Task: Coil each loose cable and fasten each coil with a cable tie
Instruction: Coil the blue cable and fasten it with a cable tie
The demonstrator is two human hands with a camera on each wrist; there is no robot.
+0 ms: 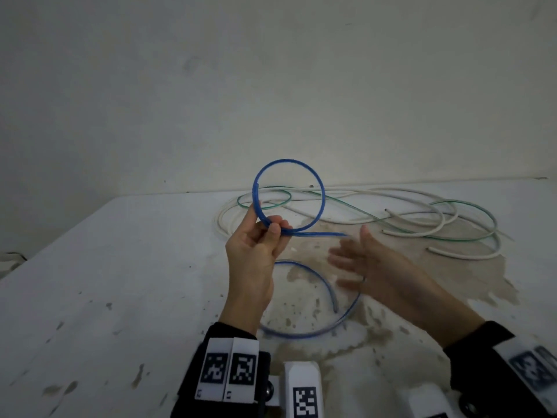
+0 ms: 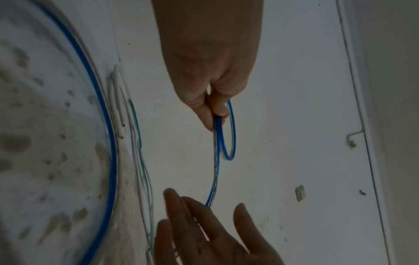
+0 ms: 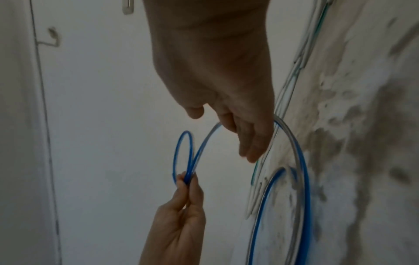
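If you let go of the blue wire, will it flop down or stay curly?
Probably springy: the blue wire stands in a round loop above the left hand pinching it. It would likely spring open, since its slack lies in wide curves on the table. It looks light.

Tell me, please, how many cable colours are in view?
3. The blue cable is looped in the left hand, its slack on the table; white cables and a green cable lie tangled behind. Strands overlap, so the cable count stays unclear.
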